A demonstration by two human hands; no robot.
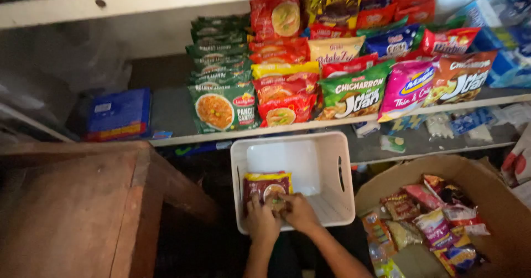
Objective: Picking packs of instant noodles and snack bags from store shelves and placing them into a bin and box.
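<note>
Both hands are gripping a red noodle packet inside a white basket.
Left hand (pixel 261 218) and right hand (pixel 298 210) are closing on the noodle packet (pixel 266 186), standing at the basket's (pixel 337 145) near left; leaning unsupported, it is likely tipping flat if loosened.

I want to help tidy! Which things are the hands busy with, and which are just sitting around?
Busy with:
- left hand and right hand, both on the red and yellow noodle packet
- white plastic basket that holds the packet

Just sitting around:
- snack packets on the shelf
- green noodle packets
- cardboard box of snacks
- blue box
- wooden table
</note>
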